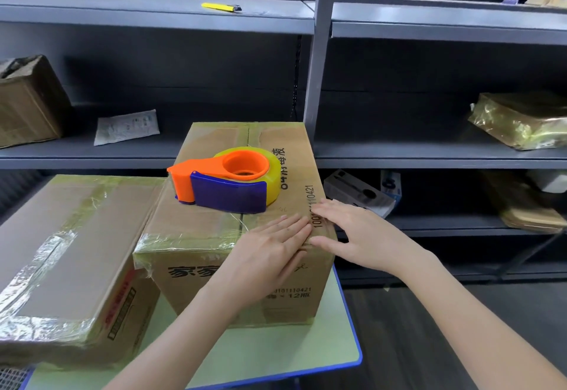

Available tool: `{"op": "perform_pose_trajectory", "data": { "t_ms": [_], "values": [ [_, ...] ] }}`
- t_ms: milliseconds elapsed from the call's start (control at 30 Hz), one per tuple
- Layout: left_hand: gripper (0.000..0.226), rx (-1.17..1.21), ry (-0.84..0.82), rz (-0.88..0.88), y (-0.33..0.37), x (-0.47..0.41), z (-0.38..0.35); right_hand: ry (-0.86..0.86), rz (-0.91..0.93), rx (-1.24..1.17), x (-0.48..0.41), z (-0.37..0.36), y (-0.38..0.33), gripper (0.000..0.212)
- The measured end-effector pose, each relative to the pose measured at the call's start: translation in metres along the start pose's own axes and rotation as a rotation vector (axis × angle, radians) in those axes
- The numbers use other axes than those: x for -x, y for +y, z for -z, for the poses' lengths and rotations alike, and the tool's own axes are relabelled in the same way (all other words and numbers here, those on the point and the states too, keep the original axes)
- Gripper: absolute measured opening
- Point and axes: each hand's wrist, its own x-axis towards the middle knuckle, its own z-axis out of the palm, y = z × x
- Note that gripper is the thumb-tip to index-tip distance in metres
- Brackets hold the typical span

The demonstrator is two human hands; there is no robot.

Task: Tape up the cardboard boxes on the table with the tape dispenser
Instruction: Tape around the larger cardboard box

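Observation:
A tall cardboard box [214, 230] with black print stands on the pale green table [276, 356], its top edges covered in clear tape. An orange and blue tape dispenser [227, 179] with a yellowish roll lies on the box's top. My left hand [270, 254] presses flat with straight fingers on the box's near right top edge. My right hand [352, 233] lies flat at the right corner of the same edge, fingers on top and thumb on the side. A second, lower box [67, 260], heavily taped, sits to the left, touching the first.
Grey metal shelving [319, 61] stands right behind the table. On it lie a yellow utility knife [221, 7], a white pouch [127, 127], a brown box [27, 104] at left and a wrapped parcel [521, 119] at right. The table's blue edge [352, 322] ends at right.

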Motion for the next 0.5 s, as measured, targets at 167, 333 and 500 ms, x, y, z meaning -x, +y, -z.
{"op": "perform_pose_trajectory", "data": {
  "t_ms": [167, 333, 500],
  "values": [
    [0.048, 0.051, 0.015, 0.093, -0.03, 0.035, 0.023, 0.141, 0.019, -0.038, -0.015, -0.008, -0.023, 0.05],
    [0.033, -0.085, 0.336, 0.476, -0.056, 0.082, 0.044, 0.291, 0.103, -0.016, -0.041, -0.032, -0.048, 0.045],
    [0.017, 0.057, 0.354, 0.895, -0.078, 0.12, 0.051, 0.27, 0.197, 0.048, -0.064, -0.043, -0.072, 0.02]
  ]
}}
